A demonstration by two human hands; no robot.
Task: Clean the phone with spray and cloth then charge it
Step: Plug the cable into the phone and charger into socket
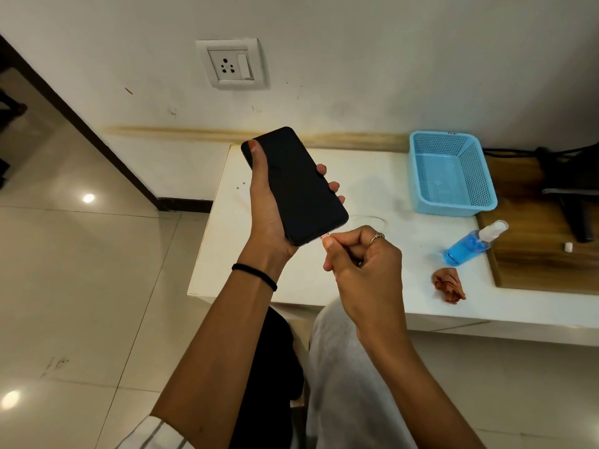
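My left hand (pixel 264 205) grips a black phone (pixel 298 183) above the white table, screen dark and facing me, thumb along its left edge. My right hand (pixel 359 260) pinches a small plug (pixel 325 236) at the middle of the phone's bottom edge; the cable itself is hidden by my fingers. A spray bottle with blue liquid (pixel 470 246) lies on its side to the right. A crumpled orange-brown cloth (pixel 449 284) sits near the table's front edge, below the bottle.
A light blue mesh basket (pixel 418 176) stands at the back right of the white table (pixel 227 254). A wall socket (pixel 231 64) is above the table. A wooden board (pixel 534 254) with dark cables and a stand lies far right. Tiled floor is to the left.
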